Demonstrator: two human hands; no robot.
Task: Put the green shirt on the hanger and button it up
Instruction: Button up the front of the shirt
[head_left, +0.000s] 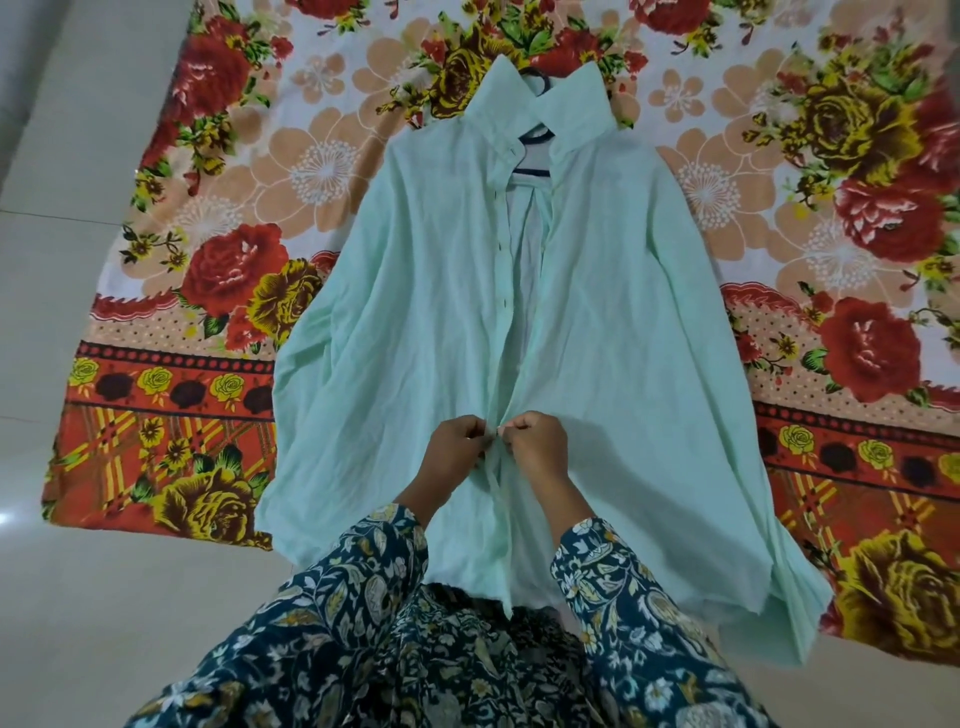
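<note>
The shirt (426, 322) lies flat, front up, on a floral sheet (234, 171) spread over a pale floor (78, 571), with its collar away from the person and its hem at their lap. The hanger (535, 136) is already inside: its dark bar shows in the open neck and its hook pokes out above the collar, so that half of the task looks done. Buttoning seems to be at an early stage. The left hand (460, 441) and right hand (537, 441) meet low on the front, each pinching one edge of the opening with curled fingers, apparently working a button there. From the hands up to the collar the front gapes, and the buttons (503, 301) on that stretch are unfastened. Below the hands the edges overlap, but whether they are fastened cannot be told. Nothing on the sheet blocks the work. The cloth is thin and wrinkled, the shirt's arms are spread wide to both sides, and the person's patterned sleeves (363, 571) hide part of the hem.
</note>
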